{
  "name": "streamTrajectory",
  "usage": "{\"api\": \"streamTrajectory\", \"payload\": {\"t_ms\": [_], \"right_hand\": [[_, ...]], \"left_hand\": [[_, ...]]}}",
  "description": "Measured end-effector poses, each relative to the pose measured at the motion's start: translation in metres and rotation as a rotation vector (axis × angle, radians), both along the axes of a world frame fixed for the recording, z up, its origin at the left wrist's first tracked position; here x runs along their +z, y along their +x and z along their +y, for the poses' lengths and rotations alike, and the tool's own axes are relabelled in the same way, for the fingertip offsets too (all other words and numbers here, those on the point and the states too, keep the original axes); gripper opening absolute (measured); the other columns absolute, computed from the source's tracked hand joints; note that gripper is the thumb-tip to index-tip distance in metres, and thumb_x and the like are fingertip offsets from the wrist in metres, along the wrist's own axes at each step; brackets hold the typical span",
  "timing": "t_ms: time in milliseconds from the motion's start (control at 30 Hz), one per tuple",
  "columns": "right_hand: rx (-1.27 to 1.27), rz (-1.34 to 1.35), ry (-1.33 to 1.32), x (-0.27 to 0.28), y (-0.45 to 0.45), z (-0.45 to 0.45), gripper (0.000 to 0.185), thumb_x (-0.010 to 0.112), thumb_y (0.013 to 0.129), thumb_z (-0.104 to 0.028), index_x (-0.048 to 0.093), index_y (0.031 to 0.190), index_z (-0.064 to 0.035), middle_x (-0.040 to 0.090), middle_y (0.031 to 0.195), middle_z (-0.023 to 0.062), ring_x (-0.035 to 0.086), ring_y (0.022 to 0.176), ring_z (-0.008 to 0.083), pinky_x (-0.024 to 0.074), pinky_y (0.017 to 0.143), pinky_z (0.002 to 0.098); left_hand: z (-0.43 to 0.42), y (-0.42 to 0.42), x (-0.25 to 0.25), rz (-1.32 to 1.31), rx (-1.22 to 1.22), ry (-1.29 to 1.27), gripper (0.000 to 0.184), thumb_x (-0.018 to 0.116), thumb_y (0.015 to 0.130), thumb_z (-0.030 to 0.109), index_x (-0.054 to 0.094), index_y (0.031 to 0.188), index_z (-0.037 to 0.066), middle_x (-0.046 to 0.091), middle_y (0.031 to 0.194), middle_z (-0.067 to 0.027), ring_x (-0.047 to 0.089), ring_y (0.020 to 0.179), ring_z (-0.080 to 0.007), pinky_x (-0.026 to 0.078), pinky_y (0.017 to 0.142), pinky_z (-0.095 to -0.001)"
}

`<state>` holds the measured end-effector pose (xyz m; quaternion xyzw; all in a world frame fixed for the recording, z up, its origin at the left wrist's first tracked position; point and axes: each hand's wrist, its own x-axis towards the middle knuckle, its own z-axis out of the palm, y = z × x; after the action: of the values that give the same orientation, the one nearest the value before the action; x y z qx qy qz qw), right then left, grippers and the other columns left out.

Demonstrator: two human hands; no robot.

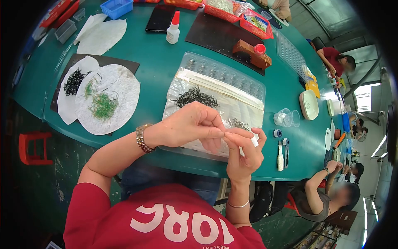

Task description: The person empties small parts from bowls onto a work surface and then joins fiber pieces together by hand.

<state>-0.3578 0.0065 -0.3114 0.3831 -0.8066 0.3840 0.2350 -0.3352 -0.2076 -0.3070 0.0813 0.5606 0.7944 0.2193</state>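
My left hand (192,124), with a metal watch at its wrist, has its thumb and fingertips pinched together over the near part of a clear plastic tray (259,89). My right hand (243,153), with white wrapping on one finger, meets it fingertip to fingertip. Whatever lies between the fingertips is too small to make out. Just beyond my left hand is a pile of short black pieces (195,97) on the tray's pale cover. A small pile of silvery pieces (238,123) lies past my right hand's fingers.
White round sheets (128,99) at the left hold green strands (103,106) and black pieces. A glue bottle (173,33), phone (159,18) and wooden block (244,50) are at the back. Clear cups (283,118) and tools (280,155) lie right. Other people sit along the right.
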Motion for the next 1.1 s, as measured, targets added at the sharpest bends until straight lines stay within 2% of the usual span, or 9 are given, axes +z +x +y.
{"api": "streamTrajectory", "payload": {"t_ms": [67, 400, 500, 567, 667, 867, 967, 1100], "right_hand": [[-0.017, -0.06, -0.046, 0.001, 0.0, -0.001, 0.009, 0.077, 0.089, -0.005, 0.073, 0.092, -0.0127, 0.075, 0.08, 0.001, 0.068, 0.075, 0.0156, 0.0377, 0.103, 0.0418], [-0.057, 0.044, 0.045, -0.004, 0.004, 0.0, 0.014, 0.079, 0.088, -0.007, 0.073, 0.099, -0.0132, 0.076, 0.088, 0.0013, 0.069, 0.076, 0.0158, 0.037, 0.102, 0.0413], [-0.103, -0.087, 0.039, 0.002, 0.004, 0.007, 0.014, 0.08, 0.087, -0.008, 0.074, 0.098, -0.0128, 0.075, 0.091, 0.0017, 0.069, 0.079, 0.0169, 0.0366, 0.101, 0.0414], [-0.153, -0.23, 0.043, 0.004, 0.004, 0.017, 0.015, 0.081, 0.086, -0.009, 0.074, 0.098, -0.0127, 0.074, 0.091, 0.0016, 0.068, 0.082, 0.0174, 0.0365, 0.101, 0.042], [-0.134, -0.119, 0.337, 0.007, 0.007, 0.016, 0.012, 0.081, 0.085, -0.011, 0.074, 0.095, -0.0128, 0.072, 0.09, 0.0013, 0.066, 0.086, 0.018, 0.0367, 0.1, 0.0429], [-0.152, -0.098, 0.402, 0.007, 0.006, 0.005, 0.009, 0.079, 0.087, -0.014, 0.072, 0.094, -0.013, 0.071, 0.091, 0.0018, 0.064, 0.087, 0.0205, 0.036, 0.099, 0.0431], [-0.152, -0.146, 0.438, 0.009, 0.007, 0.004, 0.01, 0.078, 0.088, -0.013, 0.07, 0.094, -0.0121, 0.07, 0.091, 0.0014, 0.064, 0.086, 0.0206, 0.0348, 0.097, 0.0423], [-0.125, -0.307, 0.358, 0.012, 0.004, 0.004, 0.009, 0.076, 0.089, -0.009, 0.068, 0.094, -0.0104, 0.069, 0.09, 0.0009, 0.063, 0.081, 0.0191, 0.0335, 0.095, 0.0398]], "left_hand": [[0.002, 0.001, 0.001, 0.049, 0.029, -0.053, 0.012, 0.062, 0.103, 0.007, 0.066, 0.108, -0.004, 0.076, 0.093, -0.0097, 0.076, 0.082, -0.0156, 0.063, 0.074, -0.0268], [0.001, 0.001, -0.001, 0.079, 0.053, -0.126, 0.01, 0.062, 0.103, 0.006, 0.066, 0.106, -0.003, 0.076, 0.097, -0.0102, 0.075, 0.086, -0.0133, 0.063, 0.08, -0.0275], [0.006, 0.003, -0.002, 0.107, 0.119, -0.08, 0.008, 0.064, 0.101, 0.006, 0.066, 0.103, -0.002, 0.074, 0.094, -0.0079, 0.074, 0.083, -0.0119, 0.061, 0.075, -0.0255], [0.006, 0.004, 0.001, 0.19, 0.159, -0.255, 0.007, 0.066, 0.099, 0.005, 0.066, 0.102, -0.001, 0.072, 0.09, -0.0059, 0.073, 0.079, -0.0104, 0.059, 0.071, -0.0245], [0.006, 0.005, 0.001, 0.296, 0.199, -0.387, 0.006, 0.069, 0.097, 0.004, 0.066, 0.1, 0.0, 0.068, 0.085, -0.0038, 0.07, 0.075, -0.0087, 0.055, 0.066, -0.0239], [0.007, 0.003, -0.006, 0.404, 0.246, -0.445, 0.006, 0.07, 0.095, 0.004, 0.067, 0.098, 0.001, 0.066, 0.083, -0.0031, 0.067, 0.071, -0.0081, 0.054, 0.065, -0.0249], [0.008, 0.003, -0.006, 0.426, 0.257, -0.451, 0.006, 0.07, 0.095, 0.004, 0.067, 0.099, 0.001, 0.066, 0.083, -0.0034, 0.066, 0.07, -0.0082, 0.054, 0.065, -0.0252], [0.008, 0.003, -0.007, 0.41, 0.264, -0.413, 0.006, 0.07, 0.095, 0.004, 0.067, 0.099, 0.001, 0.066, 0.083, -0.0037, 0.066, 0.07, -0.0088, 0.053, 0.065, -0.0252]]}}
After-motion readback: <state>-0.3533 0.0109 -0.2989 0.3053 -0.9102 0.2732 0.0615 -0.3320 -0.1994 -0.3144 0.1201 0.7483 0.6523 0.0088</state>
